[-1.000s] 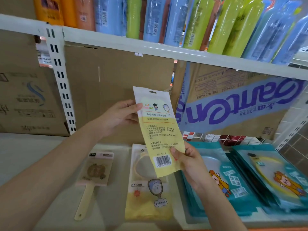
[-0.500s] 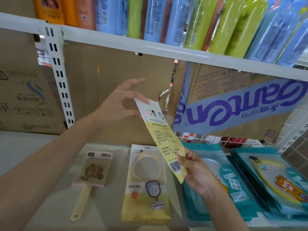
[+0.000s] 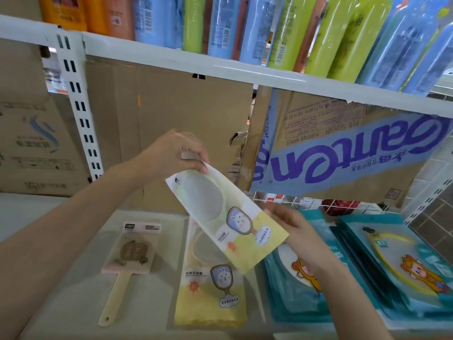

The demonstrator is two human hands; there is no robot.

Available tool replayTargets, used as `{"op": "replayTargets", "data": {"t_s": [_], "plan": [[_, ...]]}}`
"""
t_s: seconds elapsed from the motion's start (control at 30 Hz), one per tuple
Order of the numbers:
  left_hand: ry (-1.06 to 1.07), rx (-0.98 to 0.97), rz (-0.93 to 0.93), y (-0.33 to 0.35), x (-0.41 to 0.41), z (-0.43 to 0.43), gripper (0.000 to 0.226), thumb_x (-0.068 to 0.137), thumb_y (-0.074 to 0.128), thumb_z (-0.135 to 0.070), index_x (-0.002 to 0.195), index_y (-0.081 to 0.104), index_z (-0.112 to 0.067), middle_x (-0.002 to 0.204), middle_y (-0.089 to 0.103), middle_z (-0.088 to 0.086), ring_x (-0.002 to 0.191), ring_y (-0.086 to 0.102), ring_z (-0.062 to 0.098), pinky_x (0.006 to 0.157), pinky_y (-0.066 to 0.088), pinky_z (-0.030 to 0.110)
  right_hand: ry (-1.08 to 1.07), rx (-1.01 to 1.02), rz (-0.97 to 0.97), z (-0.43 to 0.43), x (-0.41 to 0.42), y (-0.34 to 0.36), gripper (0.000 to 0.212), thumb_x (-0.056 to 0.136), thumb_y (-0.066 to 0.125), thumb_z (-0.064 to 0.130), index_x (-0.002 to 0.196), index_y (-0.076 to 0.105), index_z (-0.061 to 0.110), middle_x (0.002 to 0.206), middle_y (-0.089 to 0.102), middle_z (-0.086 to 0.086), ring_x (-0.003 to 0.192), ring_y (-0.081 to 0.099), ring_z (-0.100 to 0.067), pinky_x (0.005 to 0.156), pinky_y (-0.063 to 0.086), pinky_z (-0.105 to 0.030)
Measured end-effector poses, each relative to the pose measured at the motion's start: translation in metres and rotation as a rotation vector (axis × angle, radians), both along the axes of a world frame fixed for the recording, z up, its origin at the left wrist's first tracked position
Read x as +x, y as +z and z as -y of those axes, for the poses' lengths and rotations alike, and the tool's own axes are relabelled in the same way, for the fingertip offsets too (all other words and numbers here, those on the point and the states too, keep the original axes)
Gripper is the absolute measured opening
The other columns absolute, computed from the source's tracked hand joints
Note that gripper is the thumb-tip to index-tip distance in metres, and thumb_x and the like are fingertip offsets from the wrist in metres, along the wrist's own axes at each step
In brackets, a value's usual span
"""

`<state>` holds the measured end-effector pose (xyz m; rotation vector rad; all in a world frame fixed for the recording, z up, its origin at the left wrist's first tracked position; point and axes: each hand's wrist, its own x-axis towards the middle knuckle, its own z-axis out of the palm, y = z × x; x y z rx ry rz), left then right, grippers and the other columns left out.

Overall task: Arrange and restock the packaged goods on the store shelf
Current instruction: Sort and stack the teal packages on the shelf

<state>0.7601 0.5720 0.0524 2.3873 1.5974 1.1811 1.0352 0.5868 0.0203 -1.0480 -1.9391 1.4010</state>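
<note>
The left hand (image 3: 171, 155) pinches the upper corner of the yellow packet (image 3: 228, 222) between thumb and curled fingers. The right hand (image 3: 294, 231) grips the packet's lower right edge; most of its fingers are hidden behind the packet. The packet is held in the air above the lower shelf (image 3: 73, 303), tilted with its top toward the left and its printed front facing the camera, showing a round clear window and a cartoon mirror graphic. Directly beneath it, a second yellow packet (image 3: 210, 290) of the same design lies flat on the lower shelf. To the left of that, apart from it, lies a pink-carded item (image 3: 132, 249) with a cream handle pointing toward the camera. To the right, stacks of teal packets (image 3: 392, 266) lie overlapped. Behind stand cardboard boxes, one a blue-lettered carton (image 3: 343, 153). The upper shelf (image 3: 171, 62) carries a row of coloured bottles (image 3: 289, 28).
</note>
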Motion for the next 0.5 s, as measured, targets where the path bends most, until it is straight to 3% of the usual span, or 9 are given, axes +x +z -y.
{"op": "replayTargets", "data": {"t_s": [0.1,0.2,0.3,0.43,0.5], "plan": [[-0.004,-0.068,-0.053,0.003,0.003,-0.002,0.007,0.066,0.058,-0.053,0.072,0.062,-0.052,0.076,0.06,-0.034,0.082,0.051,-0.008,0.07,0.032,0.005,0.177,0.114,0.021,0.007,-0.002,0.018,0.02,0.09,0.046,0.036,0.093,0.062,0.024,0.074,0.069,0.023,0.073,0.063,0.01,0.066,0.048,-0.009],[-0.011,-0.106,-0.145,0.004,0.008,-0.004,0.019,0.067,0.054,-0.055,0.079,0.063,-0.044,0.079,0.059,-0.035,0.083,0.05,-0.01,0.07,0.031,0.009,0.281,0.308,0.307,0.006,-0.013,0.019,0.041,0.077,0.06,0.06,0.101,0.063,0.026,0.091,0.07,0.009,0.083,0.066,-0.006,0.073,0.056,-0.027],[-0.016,-0.127,-0.179,0.005,0.014,-0.006,0.006,0.07,0.061,-0.047,0.066,0.061,-0.043,0.075,0.058,-0.035,0.083,0.049,-0.01,0.075,0.035,0.019,0.143,0.529,0.58,0.002,-0.022,0.011,0.028,0.081,0.062,0.047,0.099,0.06,0.026,0.091,0.067,0.006,0.079,0.064,-0.014,0.07,0.055,-0.035],[0.006,0.001,-0.25,0.006,0.019,-0.005,0.013,0.067,0.052,-0.058,0.071,0.058,-0.046,0.067,0.053,-0.028,0.084,0.042,-0.012,0.081,0.022,0.009,0.009,0.633,0.558,-0.001,-0.028,-0.001,0.019,0.087,0.058,0.031,0.098,0.063,0.016,0.087,0.067,-0.003,0.079,0.061,-0.022,0.065,0.048,-0.032],[0.06,0.094,-0.253,0.004,0.022,-0.005,0.021,0.065,0.049,-0.061,0.076,0.058,-0.046,0.082,0.051,-0.029,0.09,0.037,-0.01,0.086,0.012,0.006,-0.021,0.602,0.525,-0.001,-0.027,-0.006,0.016,0.087,0.058,0.027,0.096,0.063,0.015,0.085,0.065,-0.004,0.079,0.06,-0.023,0.065,0.047,-0.032]]}}
